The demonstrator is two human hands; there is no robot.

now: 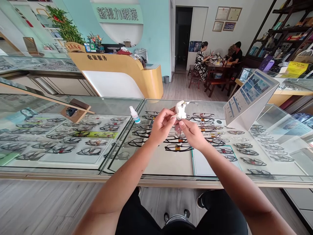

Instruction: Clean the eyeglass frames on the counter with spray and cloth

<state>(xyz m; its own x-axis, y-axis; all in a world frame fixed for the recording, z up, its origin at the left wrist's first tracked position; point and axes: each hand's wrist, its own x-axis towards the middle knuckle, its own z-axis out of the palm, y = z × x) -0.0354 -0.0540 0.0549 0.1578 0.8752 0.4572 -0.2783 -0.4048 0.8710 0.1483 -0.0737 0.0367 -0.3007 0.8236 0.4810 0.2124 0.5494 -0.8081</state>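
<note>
one head-worn view, looking forward and down, glass counter [171,183] near, doorway [183,36] far

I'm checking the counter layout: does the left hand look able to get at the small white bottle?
Probably yes: the small white bottle stands on the glass counter near the left hand, nothing visible between, though that hand holds the white cloth.

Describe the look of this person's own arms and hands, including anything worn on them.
The left arm and right arm are bare as far as the picture shows, with no sleeve in view. No watch or bracelet shows at either wrist. The left hand and right hand are ungloved; no ring can be made out.
</note>
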